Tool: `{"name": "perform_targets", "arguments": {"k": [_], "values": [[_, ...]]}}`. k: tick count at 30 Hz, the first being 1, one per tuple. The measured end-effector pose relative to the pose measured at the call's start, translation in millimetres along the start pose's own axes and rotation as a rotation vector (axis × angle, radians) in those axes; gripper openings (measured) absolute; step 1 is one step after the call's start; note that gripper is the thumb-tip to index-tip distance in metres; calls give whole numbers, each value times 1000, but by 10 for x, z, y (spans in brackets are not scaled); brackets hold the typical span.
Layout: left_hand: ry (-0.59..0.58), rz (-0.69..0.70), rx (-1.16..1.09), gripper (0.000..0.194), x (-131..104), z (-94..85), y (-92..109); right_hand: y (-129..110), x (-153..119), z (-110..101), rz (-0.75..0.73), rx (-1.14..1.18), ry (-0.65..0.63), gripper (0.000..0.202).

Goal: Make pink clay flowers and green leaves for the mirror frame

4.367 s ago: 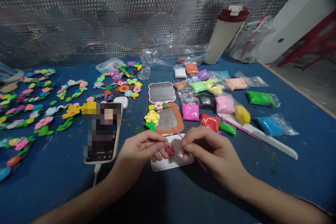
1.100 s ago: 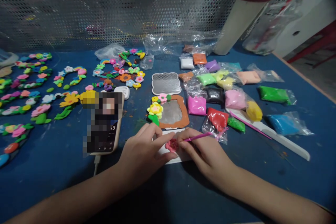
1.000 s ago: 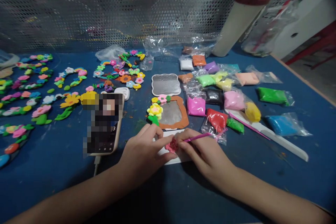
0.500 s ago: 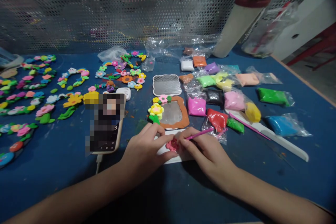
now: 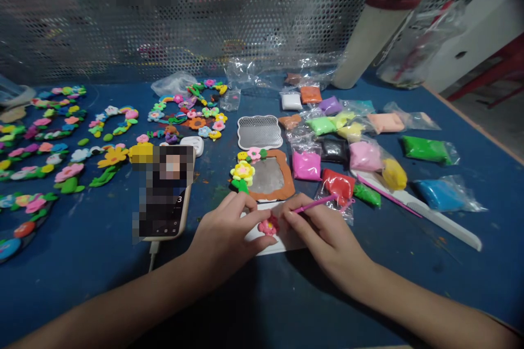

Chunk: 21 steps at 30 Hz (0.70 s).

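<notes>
A small pink clay flower (image 5: 268, 225) with a yellow centre lies on a white sheet (image 5: 282, 242). My left hand (image 5: 229, 229) is closed round its left side, thumb and forefinger touching it. In my right hand (image 5: 327, 234) a thin pink modelling tool (image 5: 314, 205) is pinched, its shaft pointing up to the right; the working tip is hidden by the fingers, just right of the flower. Beyond the sheet lies a mirror (image 5: 272, 174) framed in brown clay, with a yellow flower (image 5: 243, 172) and a pink flower (image 5: 254, 154) on its left and top.
A second mirror (image 5: 260, 132) lies behind. Several bagged clay packs, among them a red one (image 5: 339, 185), fill the right, beside a white comb-like tool (image 5: 442, 221). A phone (image 5: 167, 196) and clay-decorated pieces (image 5: 114, 120) are at left. A tall bottle (image 5: 368, 38) stands behind.
My right hand has drawn slightly to the right, away from the flower, with the tool. The flower's yellow centre now shows. My left hand has stayed in place.
</notes>
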<state>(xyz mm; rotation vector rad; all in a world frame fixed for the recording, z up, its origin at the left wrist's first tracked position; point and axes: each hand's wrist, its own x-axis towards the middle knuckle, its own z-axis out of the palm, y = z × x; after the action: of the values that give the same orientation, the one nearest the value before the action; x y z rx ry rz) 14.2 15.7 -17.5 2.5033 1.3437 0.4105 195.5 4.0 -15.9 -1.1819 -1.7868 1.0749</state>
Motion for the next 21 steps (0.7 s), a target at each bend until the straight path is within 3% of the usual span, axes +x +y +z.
{"name": "perform_targets", "arguments": {"k": [10, 21], "values": [[5, 2, 4, 23, 15, -10, 5, 23, 3, 11, -23, -39, -62, 20], [-12, 1, 0, 23, 4, 0, 3, 23, -13, 14, -11, -23, -40, 20]]}}
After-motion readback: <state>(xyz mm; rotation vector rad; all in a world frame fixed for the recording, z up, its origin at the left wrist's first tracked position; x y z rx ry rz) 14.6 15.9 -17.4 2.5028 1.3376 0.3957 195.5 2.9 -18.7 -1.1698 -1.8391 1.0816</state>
